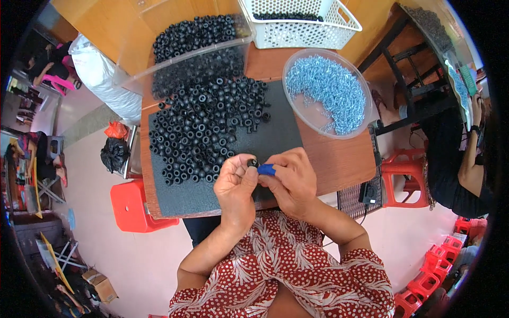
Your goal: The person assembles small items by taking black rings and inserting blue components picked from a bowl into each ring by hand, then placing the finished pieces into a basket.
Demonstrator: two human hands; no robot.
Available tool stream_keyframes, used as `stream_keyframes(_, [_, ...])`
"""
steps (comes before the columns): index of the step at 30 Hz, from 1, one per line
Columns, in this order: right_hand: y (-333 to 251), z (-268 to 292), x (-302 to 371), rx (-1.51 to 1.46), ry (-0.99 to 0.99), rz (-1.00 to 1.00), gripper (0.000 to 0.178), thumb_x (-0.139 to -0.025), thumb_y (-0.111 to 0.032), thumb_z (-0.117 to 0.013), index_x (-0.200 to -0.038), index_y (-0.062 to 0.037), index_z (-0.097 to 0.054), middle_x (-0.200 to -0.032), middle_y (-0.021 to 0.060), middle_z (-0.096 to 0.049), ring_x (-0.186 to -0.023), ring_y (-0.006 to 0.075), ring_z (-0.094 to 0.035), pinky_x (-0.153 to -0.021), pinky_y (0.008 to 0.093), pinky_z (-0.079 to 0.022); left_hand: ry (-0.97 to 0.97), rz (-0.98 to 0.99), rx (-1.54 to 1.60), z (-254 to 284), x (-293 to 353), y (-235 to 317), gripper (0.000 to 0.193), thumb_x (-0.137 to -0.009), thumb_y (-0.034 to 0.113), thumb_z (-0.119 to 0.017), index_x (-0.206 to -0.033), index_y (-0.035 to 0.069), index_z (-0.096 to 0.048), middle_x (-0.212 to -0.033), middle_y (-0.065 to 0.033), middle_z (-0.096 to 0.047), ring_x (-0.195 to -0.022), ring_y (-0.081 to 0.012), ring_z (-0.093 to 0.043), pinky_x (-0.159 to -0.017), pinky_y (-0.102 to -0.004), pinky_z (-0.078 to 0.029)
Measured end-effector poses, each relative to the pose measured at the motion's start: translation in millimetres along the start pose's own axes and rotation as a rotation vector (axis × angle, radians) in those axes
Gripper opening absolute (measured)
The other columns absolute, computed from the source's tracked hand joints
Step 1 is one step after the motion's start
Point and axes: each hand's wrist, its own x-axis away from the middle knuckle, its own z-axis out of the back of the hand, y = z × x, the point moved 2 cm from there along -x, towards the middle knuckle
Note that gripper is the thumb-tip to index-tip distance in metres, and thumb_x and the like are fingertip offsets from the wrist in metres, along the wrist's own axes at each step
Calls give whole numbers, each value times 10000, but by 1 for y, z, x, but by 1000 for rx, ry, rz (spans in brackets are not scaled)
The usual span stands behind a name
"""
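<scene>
Close to the front edge of the dark mat [286, 114], my two hands meet. A small black ring-shaped part [253, 163] is pinched between the thumb and fingers of my left hand [236, 183], its open end showing. Right up against it, the fingers of my right hand [292, 177] are closed together. Blue tape or a blue cover [266, 169] wraps one of those fingers. Whatever my right fingertips hold, if anything, is hidden. Beyond my left hand spreads a heap of similar black parts [204, 122] on the mat.
A clear bin [199, 55] of black parts stands behind the heap. To its right are a white perforated basket [302, 33] and a round clear tub [289, 87] with small shiny blue pieces [331, 93]. Red stools [127, 206] flank the table. A person in black [450, 153] sits at right.
</scene>
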Motion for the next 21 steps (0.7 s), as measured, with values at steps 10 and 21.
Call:
stream_keyframes(10, [-34, 22, -3, 34, -82, 28, 162, -680, 5, -682, -834, -24, -640, -847, 82, -612, -740, 218, -527, -609, 311, -420, -135, -24, 74, -4, 28, 16, 182, -882, 63, -572, -1030, -27, -513, -853, -58, -588, -729, -124, -562, -665, -246, -475])
stream_keyframes(21, [-64, 27, 5, -857, -45, -682, 100, -814, 62, -590, -914, 60, -588, -853, 78, -577, -746, 163, -627, -646, 280, -558, -284, -95, 34, -4, 60, 37, 227, -873, 61, -581, -1063, -54, -533, -887, -101, -619, -700, -140, -584, -662, -251, -490])
